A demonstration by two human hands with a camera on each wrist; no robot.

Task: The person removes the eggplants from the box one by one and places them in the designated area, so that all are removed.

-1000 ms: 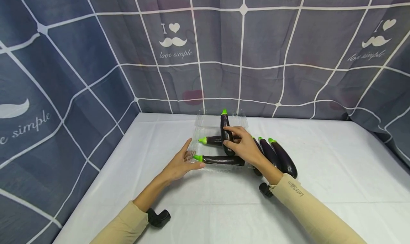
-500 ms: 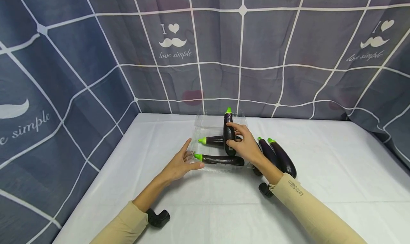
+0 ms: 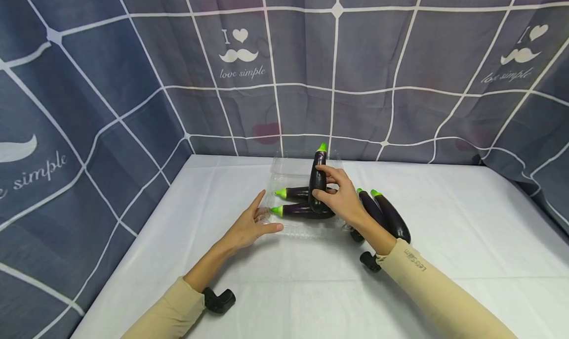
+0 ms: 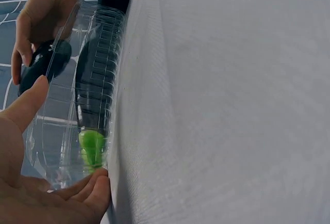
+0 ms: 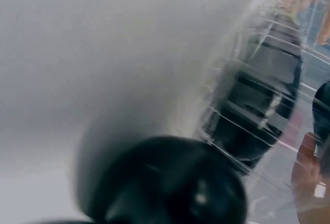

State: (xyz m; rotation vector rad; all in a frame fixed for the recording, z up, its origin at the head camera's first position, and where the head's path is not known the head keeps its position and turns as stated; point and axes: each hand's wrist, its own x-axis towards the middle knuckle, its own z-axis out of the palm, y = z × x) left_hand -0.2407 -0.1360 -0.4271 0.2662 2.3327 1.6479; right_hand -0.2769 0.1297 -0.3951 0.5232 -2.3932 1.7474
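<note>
My right hand (image 3: 341, 196) pinches an eggplant (image 3: 317, 178) between thumb and fingers, its green stem pointing to the back. It slants over a clear plastic clamshell box (image 3: 306, 227), whose lid (image 3: 286, 166) lies open at the back. Inside lie two eggplants crosswise, stems to the left: a rear one (image 3: 295, 193) and a front one (image 3: 298, 211), both partly covered by the held eggplant. My left hand (image 3: 247, 229) rests at the box's left end, thumb and fingers spread. Through the clear wall in the left wrist view shows a green stem (image 4: 92, 144) near my fingertips.
To the right of the box several more eggplants (image 3: 393, 219) lie on the white cloth (image 3: 311, 299), partly hidden by my right forearm. One eggplant (image 5: 170, 182) looms large in the right wrist view. A grey checked curtain (image 3: 302, 111) stands behind and at both sides.
The front eggplant in the box has shifted back, close to the rear one. My right hand has moved slightly right and back with its eggplant, which now tilts more. My left hand stays.
</note>
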